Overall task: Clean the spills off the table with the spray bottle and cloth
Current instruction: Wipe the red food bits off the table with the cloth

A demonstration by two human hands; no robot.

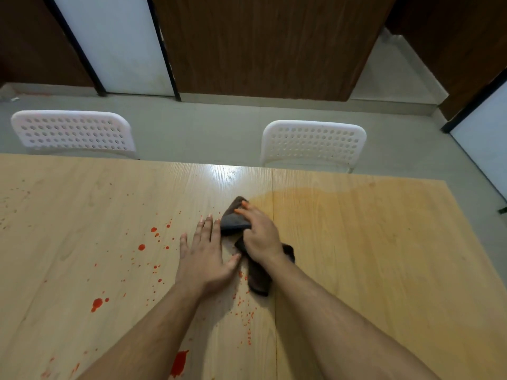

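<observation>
just left of the seam in the surface, my right hand lies on the cloth, fingers curled over its bunched top and pressing it down. my left hand lies flat beside the cloth, fingers straight and spread, thumb near its edge, holding nothing. the risk i see: the cloth is wadded narrow, so a wipe could drag the red spots left of the cloth into streaks rather than lift them, and my left forearm hangs over the splatter near the front edge and could smear it. the orange wet patch right of the cloth looks thin and wide. the cloth is dark grey, soft, twisted long, its far corner folded up. no spray bottle shows anywhere.
</observation>
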